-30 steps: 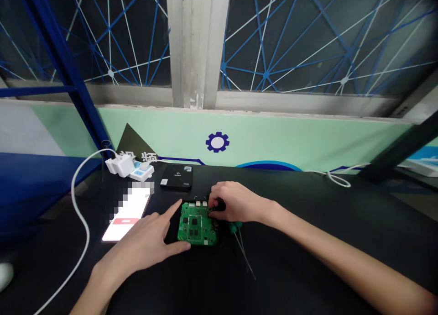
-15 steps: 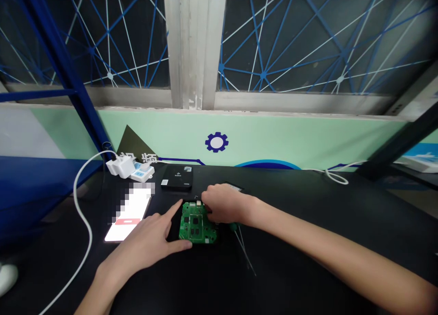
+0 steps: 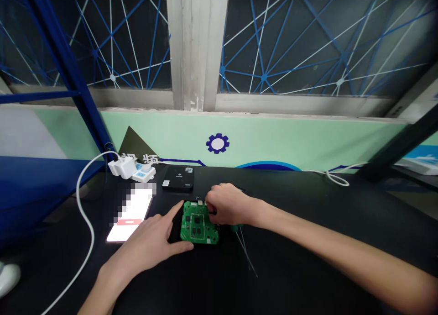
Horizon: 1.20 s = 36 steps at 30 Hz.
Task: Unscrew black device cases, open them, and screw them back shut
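Note:
A green circuit board [image 3: 197,223] sits in a dark shell on the black table. My left hand [image 3: 160,235] grips its left side, with the forefinger at the upper left corner and the thumb at the lower left one. At the board's upper right edge, my right hand [image 3: 231,205] is closed with the fingers curled down; whatever is between its fingertips is hidden. Beneath the right wrist, a green handle [image 3: 236,228] shows in part, and thin metal shafts [image 3: 247,253] stretch toward me beside it.
A flat black box [image 3: 178,178] lies behind the board. To the left are a lit phone [image 3: 132,214], a white power strip [image 3: 143,172] with a plug [image 3: 123,167], and a white cable [image 3: 91,226]. Another white cable [image 3: 337,178] lies at the back right.
My right hand has shifted slightly at the board's upper right edge, staying closed. My left hand keeps its place on the board. The whole view has moved a little.

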Each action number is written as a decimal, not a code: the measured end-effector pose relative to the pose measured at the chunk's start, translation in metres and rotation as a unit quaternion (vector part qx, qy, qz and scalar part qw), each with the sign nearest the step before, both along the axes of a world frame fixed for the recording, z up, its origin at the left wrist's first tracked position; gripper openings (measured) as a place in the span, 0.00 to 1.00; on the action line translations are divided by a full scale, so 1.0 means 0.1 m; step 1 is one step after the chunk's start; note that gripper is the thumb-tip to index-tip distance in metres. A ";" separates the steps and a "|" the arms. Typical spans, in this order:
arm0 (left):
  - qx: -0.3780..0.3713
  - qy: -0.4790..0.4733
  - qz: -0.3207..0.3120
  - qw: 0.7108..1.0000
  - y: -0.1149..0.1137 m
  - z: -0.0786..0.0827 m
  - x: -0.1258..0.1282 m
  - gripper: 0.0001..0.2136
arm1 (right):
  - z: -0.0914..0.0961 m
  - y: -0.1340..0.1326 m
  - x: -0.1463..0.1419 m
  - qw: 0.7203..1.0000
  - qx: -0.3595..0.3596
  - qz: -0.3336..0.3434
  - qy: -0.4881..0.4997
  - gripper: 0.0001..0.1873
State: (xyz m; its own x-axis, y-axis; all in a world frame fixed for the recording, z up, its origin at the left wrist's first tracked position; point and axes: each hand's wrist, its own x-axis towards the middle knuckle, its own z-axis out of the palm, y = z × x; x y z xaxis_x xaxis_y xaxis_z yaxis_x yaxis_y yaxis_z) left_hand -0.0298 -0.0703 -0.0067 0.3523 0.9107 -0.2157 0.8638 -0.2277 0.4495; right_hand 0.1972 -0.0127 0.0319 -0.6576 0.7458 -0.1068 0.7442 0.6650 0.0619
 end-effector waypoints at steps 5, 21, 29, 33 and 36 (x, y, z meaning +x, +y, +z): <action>0.009 -0.002 -0.006 1.000 -0.01 0.03 0.01 0.42 | -0.04 0.00 0.09 0.998 -0.008 0.010 0.056 0.06; -0.001 -0.005 0.012 1.000 0.01 -0.03 -0.01 0.46 | -0.34 -0.07 0.50 0.921 -0.020 0.024 0.389 0.05; -0.009 -0.006 0.021 1.000 0.00 -0.03 0.00 0.47 | -0.51 -0.20 0.57 0.873 0.034 -0.040 0.484 0.04; -0.008 -0.007 0.020 1.000 -0.01 -0.05 -0.01 0.46 | -0.51 -0.21 0.60 0.860 0.049 -0.051 0.505 0.05; 0.000 0.001 0.016 1.000 -0.01 -0.07 -0.02 0.46 | -0.53 -0.20 0.61 0.853 0.040 -0.053 0.518 0.05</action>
State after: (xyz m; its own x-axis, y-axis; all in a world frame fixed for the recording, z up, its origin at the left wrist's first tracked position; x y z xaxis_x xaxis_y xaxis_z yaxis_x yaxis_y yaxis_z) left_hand -0.0314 -0.0711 -0.0135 0.3221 0.9216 -0.2167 0.8719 -0.1996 0.4471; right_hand 0.2578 -0.0327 -0.0209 -0.2973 0.7843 0.5445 0.4824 0.6156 -0.6232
